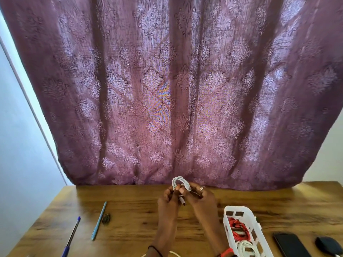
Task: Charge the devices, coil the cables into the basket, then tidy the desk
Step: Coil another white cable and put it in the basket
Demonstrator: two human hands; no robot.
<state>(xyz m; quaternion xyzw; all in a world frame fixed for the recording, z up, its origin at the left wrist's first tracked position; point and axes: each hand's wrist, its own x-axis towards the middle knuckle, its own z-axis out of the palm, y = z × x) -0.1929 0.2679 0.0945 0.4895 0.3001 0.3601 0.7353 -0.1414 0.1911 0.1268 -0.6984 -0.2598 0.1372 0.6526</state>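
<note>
Purple curtain (167, 89) behind a wooden desk (130, 229). Both hands, left (169, 203) and right (201, 198), grip a white cable (181, 182) coil near the far edge; a loosened grip could unravel it before the basket (246, 216).

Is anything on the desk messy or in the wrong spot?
Two pens lie loose and slanted on the wooden desk: a dark blue pen and a light blue pen, with a small dark object beside the second. Nothing looks spilled or broken.
</note>
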